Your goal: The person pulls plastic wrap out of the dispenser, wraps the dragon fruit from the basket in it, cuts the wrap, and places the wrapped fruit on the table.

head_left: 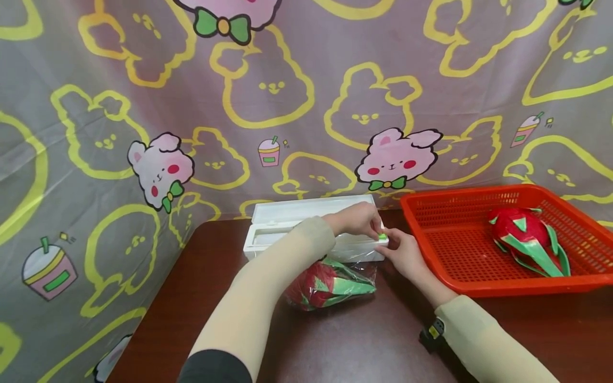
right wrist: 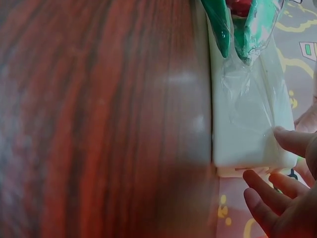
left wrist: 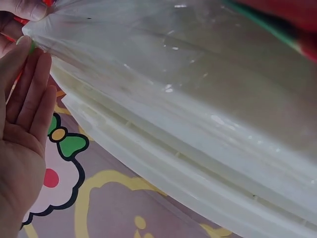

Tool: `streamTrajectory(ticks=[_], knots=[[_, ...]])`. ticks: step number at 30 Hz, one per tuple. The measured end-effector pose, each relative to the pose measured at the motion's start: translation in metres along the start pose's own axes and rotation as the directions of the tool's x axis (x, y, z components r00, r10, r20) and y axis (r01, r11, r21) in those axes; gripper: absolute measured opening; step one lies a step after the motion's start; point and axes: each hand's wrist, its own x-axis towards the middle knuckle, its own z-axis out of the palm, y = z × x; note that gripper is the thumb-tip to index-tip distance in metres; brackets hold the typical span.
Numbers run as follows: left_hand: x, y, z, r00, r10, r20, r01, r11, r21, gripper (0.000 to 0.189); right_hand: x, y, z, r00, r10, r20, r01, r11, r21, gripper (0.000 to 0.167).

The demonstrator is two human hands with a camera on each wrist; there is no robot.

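A long white cling film dispenser box [head_left: 313, 255] stands at the back of the table with its lid [head_left: 311, 208] raised. My left hand [head_left: 358, 219] reaches across it and pinches a small green slider [head_left: 382, 236] at the box's right end. The same slider [left wrist: 32, 47] shows between thumb and forefinger in the left wrist view. My right hand [head_left: 404, 254] grips that end, its thumb [right wrist: 292, 140] on the film-covered side and fingers at the end face. A red and green toy dragon fruit [head_left: 330, 284] lies before the box under clear film, partly hidden by my left forearm.
To the right sits a red plastic basket [head_left: 447, 287] with another toy dragon fruit [head_left: 522, 231] inside. A patterned cloth [head_left: 306, 106] hangs right behind the table [head_left: 345, 340]. My right wrist carries a dark device [head_left: 433, 335].
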Motion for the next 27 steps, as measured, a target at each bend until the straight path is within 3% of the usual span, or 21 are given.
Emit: streamTrajectory(ticks=[10,27], knots=[[0.000,-0.010,0.005,0.999,0.035,-0.018,-0.035,0.999,-0.019,0.008,-0.001,0.001,0.002,1.000,0.003,-0.024,-0.002,0.998,0.064,0.041],[-0.010,-0.004,-0.004,1.000,-0.003,0.021,0.004,1.000,-0.024,0.008,0.000,0.002,0.002,0.999,-0.009,-0.042,0.010,0.999,0.045,0.041]])
